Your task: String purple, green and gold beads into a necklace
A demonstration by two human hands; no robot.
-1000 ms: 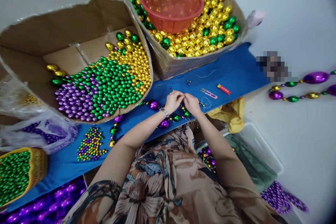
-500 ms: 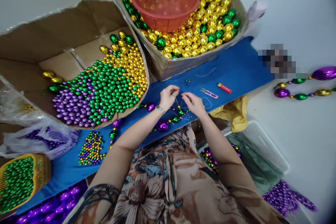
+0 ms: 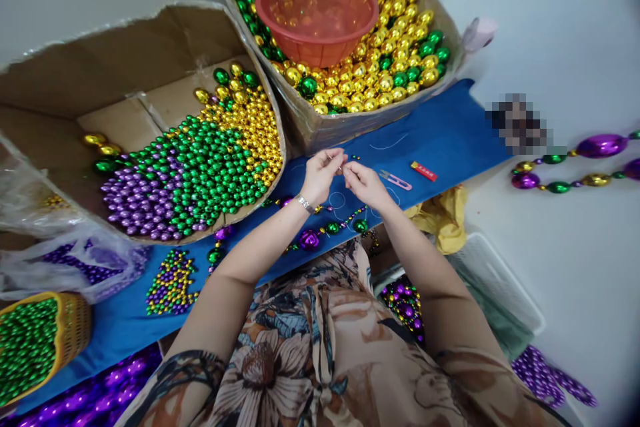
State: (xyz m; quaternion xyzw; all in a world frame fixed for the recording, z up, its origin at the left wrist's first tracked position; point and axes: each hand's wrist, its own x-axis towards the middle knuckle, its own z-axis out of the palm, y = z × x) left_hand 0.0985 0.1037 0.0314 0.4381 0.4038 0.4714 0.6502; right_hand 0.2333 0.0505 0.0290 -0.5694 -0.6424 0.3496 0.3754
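Observation:
My left hand [image 3: 323,175] pinches a fine pale thread, with thumb and forefinger closed. Its fingertips almost meet those of my right hand [image 3: 364,181], also pinched on the thread; the exact grip is too small to make out. Loops of thin thread [image 3: 338,200] lie on the blue cloth under the hands. A beaded strand with a large purple bead [image 3: 309,239] and a green bead [image 3: 333,227] runs below my wrists. Just right of my right hand are pink thread snips [image 3: 397,180] and a small red packet [image 3: 424,171].
Behind the hands stand a cardboard box [image 3: 300,130] of large gold and green beads, topped by a red basket [image 3: 320,50], and another box [image 3: 150,27] of smaller beads. At left are loose beads [image 3: 171,282] and a yellow basket [image 3: 75,327]. A white crate [image 3: 515,273] sits lower right.
My hands have come closer together, fingertips now nearly touching, and have risen slightly toward the boxes. The view has shifted a little.

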